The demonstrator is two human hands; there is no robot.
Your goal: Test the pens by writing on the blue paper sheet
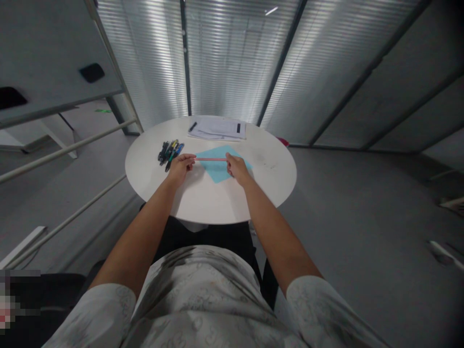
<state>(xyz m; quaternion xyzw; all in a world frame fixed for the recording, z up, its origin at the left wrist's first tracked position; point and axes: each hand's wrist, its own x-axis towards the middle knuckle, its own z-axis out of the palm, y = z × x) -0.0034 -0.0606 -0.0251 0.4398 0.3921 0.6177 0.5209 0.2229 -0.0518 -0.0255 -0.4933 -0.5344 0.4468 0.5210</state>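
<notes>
Between my two hands a thin pink strip (210, 159) is stretched level, one end in each; whether it is folded paper or a stick I cannot tell. My left hand (181, 167) is closed on its left end, just beside a pile of pens (171, 152). Closed on the right end is my right hand (236, 167), over the right part of a light blue sheet of paper (219, 170). The blue sheet lies turned cornerwise on the round white table (210, 205), below the strip and partly hidden by my right hand.
A stack of white papers (219, 126) with dark items on top lies at the table's far edge. Something red (282, 141) shows behind the table's right rim. Glass panels with blinds (224, 63) stand behind. To the left runs a pale metal rail (68, 147).
</notes>
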